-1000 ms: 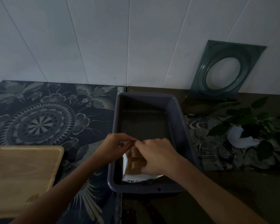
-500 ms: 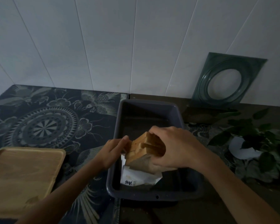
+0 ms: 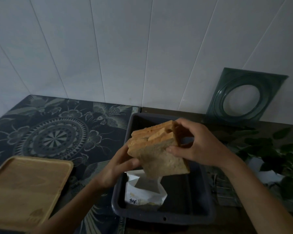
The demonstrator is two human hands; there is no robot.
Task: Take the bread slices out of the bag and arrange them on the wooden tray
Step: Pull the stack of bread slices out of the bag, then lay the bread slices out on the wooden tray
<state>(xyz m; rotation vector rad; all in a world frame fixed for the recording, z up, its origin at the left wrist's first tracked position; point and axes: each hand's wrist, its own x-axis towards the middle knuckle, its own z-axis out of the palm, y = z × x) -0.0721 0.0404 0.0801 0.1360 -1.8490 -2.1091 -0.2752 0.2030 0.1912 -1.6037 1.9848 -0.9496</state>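
- Wooden tray (image 3: 27, 188) near left, bare, well apart from the bread.
- White bag (image 3: 143, 194) upright in grey tub (image 3: 208, 211); dark print low on front, too blurred to read.
- Left hand (image 3: 116, 168) cupped under stack of bread slices (image 3: 156, 149); right hand (image 3: 200, 146) clamped on far edge.
- Stack tilted, lifted clear above the bag mouth.
- Advice: support from below, squeeze lightly, carry level to the tray, separate slices there.
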